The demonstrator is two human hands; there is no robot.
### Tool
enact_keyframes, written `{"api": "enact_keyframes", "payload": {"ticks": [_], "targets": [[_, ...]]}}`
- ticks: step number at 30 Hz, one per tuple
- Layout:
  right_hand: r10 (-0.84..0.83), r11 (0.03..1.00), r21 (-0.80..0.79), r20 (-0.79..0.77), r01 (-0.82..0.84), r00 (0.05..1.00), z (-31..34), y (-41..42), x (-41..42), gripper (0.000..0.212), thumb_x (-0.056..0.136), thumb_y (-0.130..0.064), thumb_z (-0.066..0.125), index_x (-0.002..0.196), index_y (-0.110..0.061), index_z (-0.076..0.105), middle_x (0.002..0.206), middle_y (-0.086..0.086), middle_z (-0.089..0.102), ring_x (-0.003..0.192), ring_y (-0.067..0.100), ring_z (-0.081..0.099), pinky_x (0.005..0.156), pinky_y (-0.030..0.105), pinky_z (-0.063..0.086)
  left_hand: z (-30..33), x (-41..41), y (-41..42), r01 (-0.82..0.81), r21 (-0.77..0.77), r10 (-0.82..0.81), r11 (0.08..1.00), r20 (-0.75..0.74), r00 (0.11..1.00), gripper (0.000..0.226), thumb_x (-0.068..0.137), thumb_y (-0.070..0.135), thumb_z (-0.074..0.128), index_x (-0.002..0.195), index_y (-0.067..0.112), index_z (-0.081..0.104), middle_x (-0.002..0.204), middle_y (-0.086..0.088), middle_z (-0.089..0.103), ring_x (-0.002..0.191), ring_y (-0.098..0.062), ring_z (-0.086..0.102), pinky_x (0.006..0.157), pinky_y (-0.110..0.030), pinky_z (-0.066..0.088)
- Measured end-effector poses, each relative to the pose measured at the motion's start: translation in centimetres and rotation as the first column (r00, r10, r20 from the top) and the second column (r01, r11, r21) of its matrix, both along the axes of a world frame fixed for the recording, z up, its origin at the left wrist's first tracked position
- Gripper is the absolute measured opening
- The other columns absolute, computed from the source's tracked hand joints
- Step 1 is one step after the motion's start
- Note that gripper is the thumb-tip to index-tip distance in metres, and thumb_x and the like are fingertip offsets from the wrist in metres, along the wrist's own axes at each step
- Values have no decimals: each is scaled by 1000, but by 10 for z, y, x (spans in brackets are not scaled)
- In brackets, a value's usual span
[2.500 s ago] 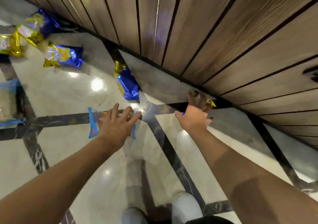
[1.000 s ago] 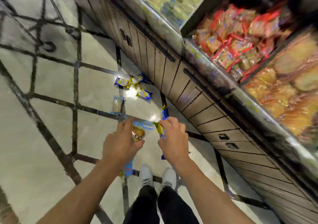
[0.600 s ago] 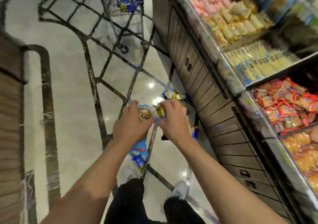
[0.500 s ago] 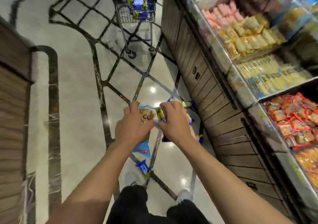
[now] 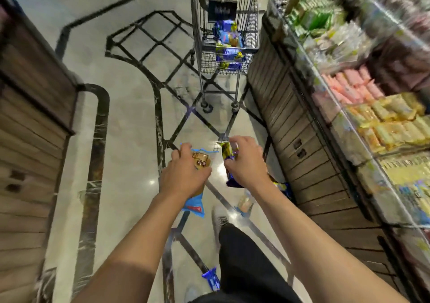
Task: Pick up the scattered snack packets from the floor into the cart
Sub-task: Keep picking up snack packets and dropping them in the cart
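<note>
Both grips are full. My left hand (image 5: 183, 177) curls over a clear packet with blue edges (image 5: 196, 186), thumb on one side and fingers wrapped over its top end, so the brown snack inside shows just past my knuckles. My right hand (image 5: 246, 163) pinches a blue and gold packet (image 5: 229, 163), fingers closed round its upper part.

I hold each packet near its top so that the rest hangs free below the hand; that seems the quickest hold for carrying and then dropping them. The clear packet's long axis runs from my fingertips back and down toward my wrist, its blue lower edge poking out under the palm. The blue and gold packet also hangs lengthwise, gold end up toward the cart (image 5: 224, 35), darker blue end down toward the floor (image 5: 130, 107).

I carry them side by side at chest height, apart, not touching, pointed along the aisle. The cart stands well ahead, close beside the wooden base of the snack shelf (image 5: 377, 121) on my right, and already holds several blue and gold packets in its basket.

More remain on the floor: one small blue packet (image 5: 210, 277) near my feet, and another blue and gold one (image 5: 282, 186) by the shelf base, partly hidden behind my right forearm. I judge this as mid-carry.
</note>
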State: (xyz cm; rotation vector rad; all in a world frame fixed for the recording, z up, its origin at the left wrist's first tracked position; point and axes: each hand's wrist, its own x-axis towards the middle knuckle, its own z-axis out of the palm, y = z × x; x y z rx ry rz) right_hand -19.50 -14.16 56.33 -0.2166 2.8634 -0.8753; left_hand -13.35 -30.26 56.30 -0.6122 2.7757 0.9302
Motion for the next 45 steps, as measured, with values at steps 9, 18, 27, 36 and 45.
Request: {"api": "enact_keyframes", "payload": {"ticks": [9, 18, 27, 36, 45], "targets": [[68, 996, -59, 25, -66, 997, -13, -73, -209, 56, 74, -16, 64, 128, -26, 54, 130, 1, 47, 120, 29, 42, 88, 33, 34, 12, -194, -80, -151, -52, 152, 987, 1, 988, 75, 75, 50, 69, 137, 29, 32, 131, -6, 41, 110, -34, 57, 95, -44, 45], [58, 998, -40, 2, -58, 998, 0, -153, -407, 55, 72, -18, 65, 125, -31, 55, 128, -1, 47, 117, 30, 44, 96, 42, 41, 28, -390, -155, -158, -34, 154, 987, -91, 984, 75, 74, 51, 68, 137, 25, 35, 133, -5, 37, 116, -34, 52, 96, -48, 46], [-80, 996, -37, 7, 80, 997, -10, -242, -577, 59, 74, -20, 68, 130, -28, 53, 127, 0, 52, 122, 26, 42, 89, 30, 24, 22, -588, -266, 12, -2, -12, 1000, -66, 998, 79, 78, 47, 67, 144, 22, 31, 139, -7, 36, 122, -33, 49, 95, -45, 46], [-330, 941, -74, 15, 330, 944, -8, -266, -715, 64, 66, -35, 53, 128, -20, 55, 125, 2, 54, 120, 26, 44, 90, 32, 29, 36, -787, -288, 277, 1, -277, 961, -49, 960, 83, 78, 45, 65, 147, 26, 24, 143, -3, 35, 121, -29, 50, 97, -46, 46], [-590, 791, -144, 83, 595, 803, -38, -241, -843, 67, 69, -31, 64, 133, -18, 52, 130, 7, 48, 122, 28, 42, 101, 36, 32, 20, -956, -249, 466, -38, -467, 884, -8, 884, 68, 75, 47, 65, 133, 24, 37, 134, -4, 46, 118, -30, 53, 90, -43, 48]]}}
